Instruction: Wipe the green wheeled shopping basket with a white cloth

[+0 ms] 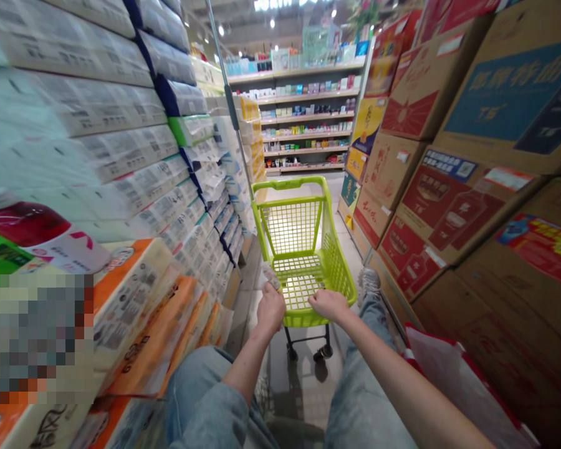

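the green shopping cart point(303, 249) stands on the aisle floor point(303, 374) between stacked tissue packs point(135, 187) and cardboard boxes point(449, 206). the left hand point(271, 308) rests at the cart's near rim, fingers closed round a small pale object point(271, 275), maybe a wrapper; the right hand point(330, 304) lies on the same rim, fingers curled loosely. i'd judge that steady, even pressure from both hands would keep the cart straight and away from the boxes' edges.

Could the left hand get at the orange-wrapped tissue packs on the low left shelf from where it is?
Probably yes. The left hand rests on the green plastic shopping cart's near rim, and the orange-wrapped tissue packs sit just beside that arm with nothing between.
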